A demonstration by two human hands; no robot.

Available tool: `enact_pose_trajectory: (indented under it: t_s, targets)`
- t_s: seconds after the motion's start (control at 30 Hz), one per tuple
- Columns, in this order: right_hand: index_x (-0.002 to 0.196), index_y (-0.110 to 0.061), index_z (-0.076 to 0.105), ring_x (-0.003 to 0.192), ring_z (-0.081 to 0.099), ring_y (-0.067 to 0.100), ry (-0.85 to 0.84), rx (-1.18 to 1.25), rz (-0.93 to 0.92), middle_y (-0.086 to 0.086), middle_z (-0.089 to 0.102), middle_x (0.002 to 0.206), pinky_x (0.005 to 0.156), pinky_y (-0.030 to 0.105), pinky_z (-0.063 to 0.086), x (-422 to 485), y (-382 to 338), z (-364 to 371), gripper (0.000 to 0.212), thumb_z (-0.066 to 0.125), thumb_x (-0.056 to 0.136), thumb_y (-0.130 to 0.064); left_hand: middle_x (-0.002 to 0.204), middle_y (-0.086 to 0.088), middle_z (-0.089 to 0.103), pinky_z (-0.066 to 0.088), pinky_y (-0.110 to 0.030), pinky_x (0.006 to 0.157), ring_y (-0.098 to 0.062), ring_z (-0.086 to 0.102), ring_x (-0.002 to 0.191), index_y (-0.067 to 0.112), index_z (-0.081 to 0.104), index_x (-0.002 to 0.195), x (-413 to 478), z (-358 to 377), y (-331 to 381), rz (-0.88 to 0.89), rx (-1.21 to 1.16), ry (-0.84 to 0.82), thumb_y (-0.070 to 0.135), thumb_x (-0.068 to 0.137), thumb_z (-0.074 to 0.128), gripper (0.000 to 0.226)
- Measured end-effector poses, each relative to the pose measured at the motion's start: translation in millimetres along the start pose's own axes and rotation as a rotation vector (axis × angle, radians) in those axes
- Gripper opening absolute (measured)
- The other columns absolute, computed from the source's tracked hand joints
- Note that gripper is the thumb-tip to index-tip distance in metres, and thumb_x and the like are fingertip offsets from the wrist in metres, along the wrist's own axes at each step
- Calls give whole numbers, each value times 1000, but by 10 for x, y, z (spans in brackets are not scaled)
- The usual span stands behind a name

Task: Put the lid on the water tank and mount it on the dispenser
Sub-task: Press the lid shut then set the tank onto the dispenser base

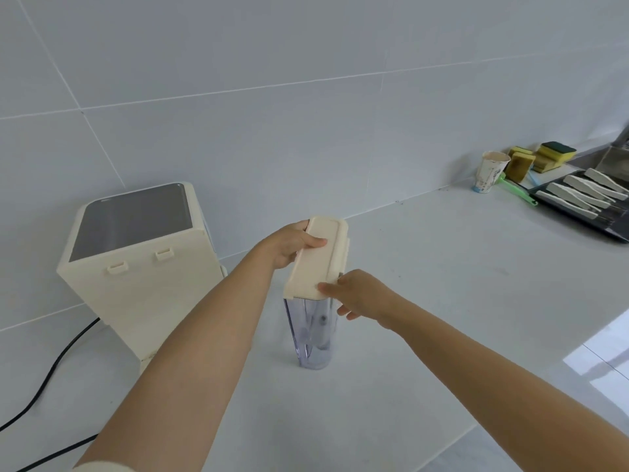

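1. Step in hand: seating the cream lid [316,257] on the clear water tank [311,330], which stands on the table [425,267] just right of the dispenser [143,264].
2. Left hand [292,243] clamps the lid's far end; right hand [357,296] pinches its near corner.
3. Next, probably: press the lid level, then lift the tank onto the dispenser.

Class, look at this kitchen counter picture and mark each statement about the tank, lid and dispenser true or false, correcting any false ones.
1. Both hands are on the lid. True: the left hand and the right hand both hold it.
2. The water tank is mounted on the dispenser. False: it stands on the counter beside it.
3. The tank is clear plastic. True.
4. The paper cup sits left of the dispenser. False: it is far right, near the sponges.
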State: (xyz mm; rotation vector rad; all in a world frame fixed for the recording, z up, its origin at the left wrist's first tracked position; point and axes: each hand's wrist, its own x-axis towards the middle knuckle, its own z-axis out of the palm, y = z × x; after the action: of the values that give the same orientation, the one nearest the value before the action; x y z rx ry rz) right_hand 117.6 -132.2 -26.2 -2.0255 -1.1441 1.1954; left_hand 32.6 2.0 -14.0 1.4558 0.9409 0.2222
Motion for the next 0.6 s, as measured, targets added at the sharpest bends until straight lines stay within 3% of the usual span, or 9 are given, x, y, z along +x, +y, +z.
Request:
enact_pose_trajectory:
  t_s: [0.07,0.17,0.23,0.3,0.37,0.5,0.6]
  targets:
    - [118,1,52,100,62,29,13,11,-13,15,61,112,75,28,50,-2,-18,95,43,49,88,-31,93,-2,60,48,-33,69,-21,57,85,12,51,123,-10,-26,31,-2,45,-20,6,82,58,41]
    - [125,-2,49,112,59,28,-3,9,-9,13,58,127,98,38,47,23,-25,205,49,47,87,-34,92,-1,60,48,-33,69,-20,58,82,14,53,122,-19,-74,43,-10,106,1,9,82,59,40]
    - [126,-2,49,114,57,28,-36,-4,3,14,58,126,100,40,46,35,1,183,53,49,86,-37,100,-3,62,50,-36,77,-22,59,88,13,53,125,-15,-96,35,-3,134,39,12,81,62,45]
    - [112,-3,57,113,56,31,-76,-52,-14,13,61,115,93,35,46,39,56,66,45,52,86,-38,119,-5,59,47,-39,92,-25,58,103,15,48,130,-9,-103,10,26,156,98,19,79,65,53]
    - [118,-8,55,113,56,29,-67,-90,-17,8,60,116,89,32,45,67,127,-133,46,58,83,-38,141,-5,44,38,-37,104,-24,49,122,20,38,137,-46,-95,-22,72,121,165,28,79,65,64]
    - [137,-12,34,108,58,27,4,-103,9,14,57,126,90,35,46,265,242,-525,73,68,76,-35,154,-4,23,25,-30,105,-17,26,139,28,21,143,-262,-82,-146,166,6,295,37,78,64,78]
    - [144,-17,19,125,46,29,-21,-94,-6,12,43,143,105,39,38,433,279,-688,91,73,73,-31,155,-1,17,23,-27,97,-14,20,141,30,14,144,-471,-72,-290,192,-68,418,37,77,66,84]
